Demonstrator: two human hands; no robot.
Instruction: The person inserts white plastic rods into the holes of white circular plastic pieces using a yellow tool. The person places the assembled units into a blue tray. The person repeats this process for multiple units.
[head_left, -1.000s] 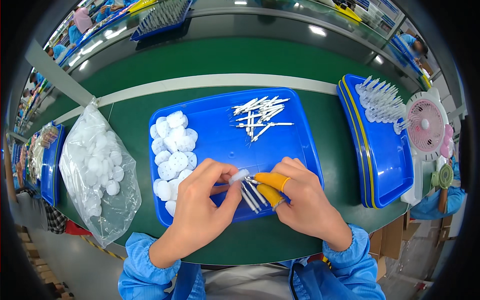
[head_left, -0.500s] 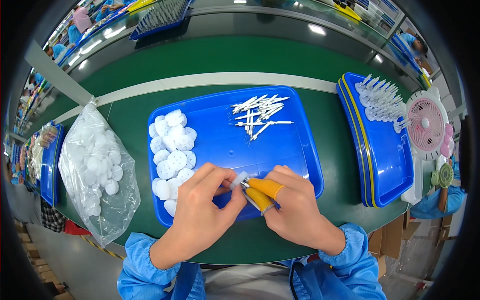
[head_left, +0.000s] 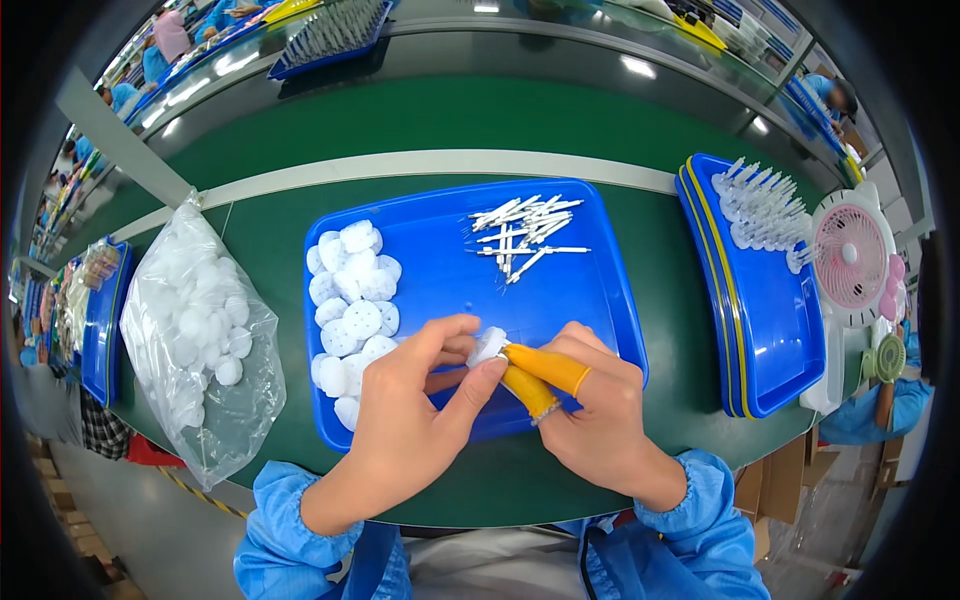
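Note:
Over the near part of a blue tray [head_left: 460,290], my left hand [head_left: 410,405] pinches a white, round plastic piece [head_left: 487,346] between thumb and fingers. My right hand [head_left: 600,400] meets it from the right, with yellow finger covers [head_left: 548,368] on its thumb and index finger. Those two covered fingertips press together at the piece's edge; whatever they grip is hidden. Similar white discs with small holes [head_left: 362,320] are heaped along the tray's left side. Thin white sticks with fine wire ends [head_left: 525,228] lie loosely crossed at its far right.
A clear plastic bag of white discs [head_left: 205,330] lies left of the tray. At right, stacked blue and yellow trays [head_left: 770,350] hold discs with upright sticks [head_left: 762,208], beside a pink and white fan [head_left: 850,248]. A pale rail [head_left: 440,162] crosses the green table behind.
The white piece has turned so that more of its face shows. My left fingers have opened out a little around it, and the right fingertips have closed together beside it.

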